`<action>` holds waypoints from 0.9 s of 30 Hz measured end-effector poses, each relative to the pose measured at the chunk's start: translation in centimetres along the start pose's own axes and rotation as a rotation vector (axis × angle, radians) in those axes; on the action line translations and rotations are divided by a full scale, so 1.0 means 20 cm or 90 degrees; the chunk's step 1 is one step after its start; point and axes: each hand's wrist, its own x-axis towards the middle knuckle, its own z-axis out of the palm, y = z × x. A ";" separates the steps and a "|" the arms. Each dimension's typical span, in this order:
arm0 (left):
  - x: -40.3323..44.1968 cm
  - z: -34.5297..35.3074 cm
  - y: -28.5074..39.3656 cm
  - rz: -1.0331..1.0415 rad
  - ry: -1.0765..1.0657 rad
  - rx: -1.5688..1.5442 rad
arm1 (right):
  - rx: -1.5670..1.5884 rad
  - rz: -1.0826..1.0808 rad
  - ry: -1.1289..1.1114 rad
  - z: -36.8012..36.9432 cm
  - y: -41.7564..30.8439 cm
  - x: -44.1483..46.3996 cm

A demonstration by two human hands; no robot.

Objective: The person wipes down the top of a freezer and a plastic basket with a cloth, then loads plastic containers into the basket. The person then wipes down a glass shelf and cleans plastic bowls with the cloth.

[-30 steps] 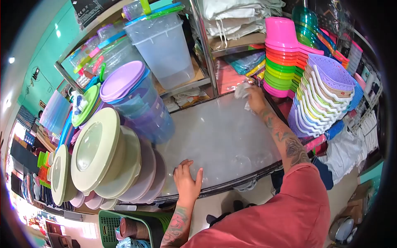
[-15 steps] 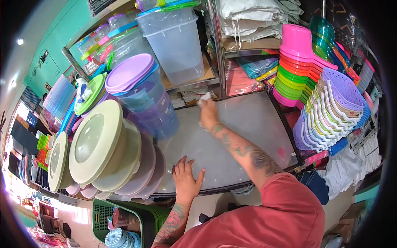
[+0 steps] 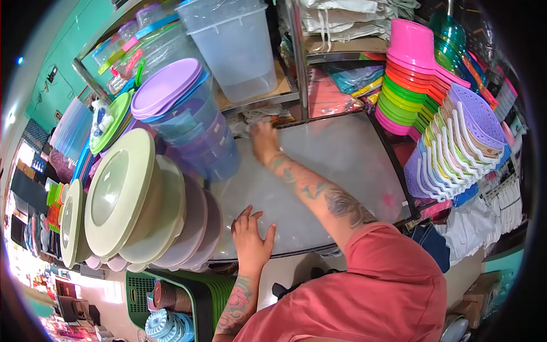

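Reading the tabletop (image 3: 336, 171) as a clock face with 12 at its far edge, a tall translucent bin (image 3: 233, 60) is standing beyond 11 o'clock, its contents not showing clearly. Blue and purple canisters (image 3: 199, 134) with lilac lids are standing stacked near 10, and lidded bowls (image 3: 122, 196) are leaning on their sides toward 9. Outside 8, a green basket (image 3: 137, 296) is holding brown stacked pieces (image 3: 174, 296) and light-blue fluted ones (image 3: 165, 325). Nested dippers (image 3: 410, 43) are rising at 1 to 2, and handled baskets (image 3: 476, 122) are nesting at 2 to 3.

The right hand (image 3: 265, 143) is reaching toward 10, its fingers curling in a blur. A pale cloth (image 3: 249, 127) is showing faintly at its fingertips, on their far-left side; how firmly the hand is gripping it, I cannot tell. The left hand (image 3: 250, 239) is resting at 7 to 8 with its fingers spreading, grasping nothing.

Motion blur is smearing the cloth's outline into the whitish items (image 3: 268, 114) behind. The picture's top edge is cutting off the bin, and the red sleeve (image 3: 376, 251) is covering part of the near side.
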 end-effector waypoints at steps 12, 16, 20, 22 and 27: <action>0.01 0.00 -0.02 -0.008 0.002 -0.041 | 0.099 -0.203 0.092 -0.09 0.69 -0.06; 0.01 0.00 -0.02 0.004 0.006 -0.032 | 0.226 0.092 0.228 -0.36 1.30 -0.12; 0.01 0.00 -0.01 -0.001 0.005 -0.017 | -0.244 0.215 0.290 -0.61 1.58 -0.18; 0.01 0.00 0.00 -0.002 0.019 -0.015 | -0.360 0.185 0.300 -0.61 1.61 -0.20; -0.01 0.00 -0.03 0.009 0.022 -0.031 | -0.322 0.244 0.234 -0.57 1.56 -0.36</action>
